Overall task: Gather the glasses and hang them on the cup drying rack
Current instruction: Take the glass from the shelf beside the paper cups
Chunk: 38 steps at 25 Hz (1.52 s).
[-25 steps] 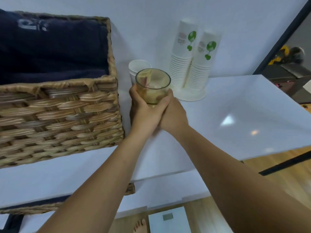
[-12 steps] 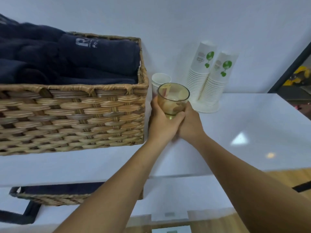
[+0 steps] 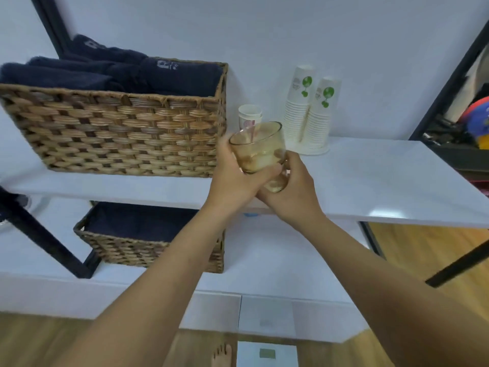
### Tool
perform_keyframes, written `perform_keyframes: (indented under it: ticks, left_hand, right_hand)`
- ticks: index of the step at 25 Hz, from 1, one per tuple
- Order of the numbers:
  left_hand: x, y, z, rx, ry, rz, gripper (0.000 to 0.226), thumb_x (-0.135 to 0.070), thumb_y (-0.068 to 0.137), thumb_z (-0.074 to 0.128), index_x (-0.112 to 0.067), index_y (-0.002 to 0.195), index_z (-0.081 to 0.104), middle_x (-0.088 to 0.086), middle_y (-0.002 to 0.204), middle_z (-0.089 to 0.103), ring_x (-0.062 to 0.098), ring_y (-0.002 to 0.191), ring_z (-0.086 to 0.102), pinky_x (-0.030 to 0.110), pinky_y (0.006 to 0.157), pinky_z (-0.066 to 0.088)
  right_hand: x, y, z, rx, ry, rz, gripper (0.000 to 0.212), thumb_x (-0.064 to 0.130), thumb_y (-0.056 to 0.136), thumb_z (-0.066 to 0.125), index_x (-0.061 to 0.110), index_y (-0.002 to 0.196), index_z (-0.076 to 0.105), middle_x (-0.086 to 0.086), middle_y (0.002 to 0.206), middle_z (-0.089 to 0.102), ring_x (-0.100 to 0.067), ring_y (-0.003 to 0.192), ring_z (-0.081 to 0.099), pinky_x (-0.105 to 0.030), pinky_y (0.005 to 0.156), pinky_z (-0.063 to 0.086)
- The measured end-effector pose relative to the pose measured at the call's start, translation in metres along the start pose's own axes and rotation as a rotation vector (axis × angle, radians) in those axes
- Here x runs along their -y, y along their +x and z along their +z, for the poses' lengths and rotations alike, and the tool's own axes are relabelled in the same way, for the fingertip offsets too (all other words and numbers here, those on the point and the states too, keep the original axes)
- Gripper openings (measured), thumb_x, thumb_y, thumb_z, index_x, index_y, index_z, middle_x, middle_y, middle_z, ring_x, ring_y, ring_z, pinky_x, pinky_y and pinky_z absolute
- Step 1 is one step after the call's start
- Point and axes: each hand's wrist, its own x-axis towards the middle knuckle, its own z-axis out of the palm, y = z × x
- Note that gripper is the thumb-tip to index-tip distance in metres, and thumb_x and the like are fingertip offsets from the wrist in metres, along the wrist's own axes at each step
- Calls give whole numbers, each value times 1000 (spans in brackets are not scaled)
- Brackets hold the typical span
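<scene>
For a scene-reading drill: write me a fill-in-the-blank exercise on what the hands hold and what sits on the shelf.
1. The left hand and right hand together hold a tinted ____.
2. The wicker basket on the upper shelf is filled with dark ____ towels.
3. The stacked paper cups stand in ____ columns against the wall.
4. The logos printed on those cups are ____.

Missing words: glass; blue; two; green

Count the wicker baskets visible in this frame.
2. One wicker basket holding dark towels sits on the upper shelf; a second basket sits on the lower shelf, partly behind the left forearm. Others may be out of view.
</scene>
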Motion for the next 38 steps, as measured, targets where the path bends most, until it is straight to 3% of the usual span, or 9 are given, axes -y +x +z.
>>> perform_keyframes:
  ticks: [5, 8, 10, 14, 19, 25, 30, 34, 38]
  left_hand:
    - [-37, -70, -68, -190, -48, -58, 93, -38, 60, 87, -27, 136, 35, 2, 121, 59, 10, 101, 66, 28, 79, 57]
    - [-54, -108, -127, -376, -71, -101, 86, -49, 59, 83, -29, 131, 42, 1, 119, 61, 19, 103, 68, 46, 88, 56]
    - [-59, -130, -160, -473, -87, -78, 79, -50, 59, 83, -30, 126, 47, 1, 117, 63, 18, 98, 70, 44, 84, 58]
    - [-55, -166, -228, -646, -109, -10, 77, -47, 57, 87, -34, 123, 50, 13, 123, 60, 25, 102, 68, 34, 77, 58]
    - [-43, -217, -358, -764, -38, -8, 71, -49, 60, 84, -37, 120, 49, 15, 120, 60, 23, 99, 68, 40, 82, 58]
    - [-49, -278, -547, -952, -3, -35, 81, -58, 58, 80, -29, 125, 45, -7, 90, 55, 17, 89, 67, 47, 86, 57]
    - [-32, -324, -646, -958, 18, -140, 86, -58, 58, 80, -32, 130, 42, -3, 110, 59, 11, 94, 69, 45, 87, 57]
    - [-10, -351, -704, -962, 81, -241, 95, -52, 59, 83, -35, 138, 34, 6, 120, 60, 14, 103, 66, 42, 91, 55]
    - [14, -344, -738, -865, 144, -326, 102, -42, 59, 87, -40, 142, 27, 1, 120, 62, 6, 99, 65, 23, 81, 52]
  right_hand:
    - [40, -57, 37, 125, 92, -84, 78, 45, 60, 86, 27, 126, 48, 1, 115, 50, -10, 102, 54, -23, 80, 46]
    - [80, -84, 81, 247, 134, -175, 76, 46, 60, 86, 30, 124, 48, 4, 114, 50, -2, 99, 50, -13, 79, 40]
    - [103, -97, 106, 332, 242, -172, 78, 47, 59, 85, 35, 125, 45, 7, 114, 53, 4, 97, 54, -7, 77, 41]
    - [140, -118, 164, 641, 426, 18, 88, 38, 62, 90, 35, 133, 39, 8, 113, 65, -2, 91, 68, -21, 75, 53]
    - [211, -148, 276, 983, 693, 320, 69, 13, 64, 85, 22, 123, 52, -12, 109, 66, -29, 83, 70, -33, 60, 56]
    - [320, -210, 442, 1301, 810, 624, 80, 54, 75, 76, 16, 139, 49, -14, 110, 60, -27, 66, 61, -24, 41, 47]
    - [365, -247, 542, 1259, 685, 552, 47, 52, 85, 66, 16, 115, 58, -9, 85, 58, -18, 51, 51, -24, 40, 40]
    - [379, -259, 610, 1215, 615, 485, 41, 45, 83, 70, 19, 107, 51, -4, 75, 56, -15, 47, 46, -26, 44, 36]
    - [367, -241, 667, 1215, 645, 474, 45, 46, 67, 78, 24, 99, 56, 4, 70, 60, -11, 47, 44, -26, 45, 34]
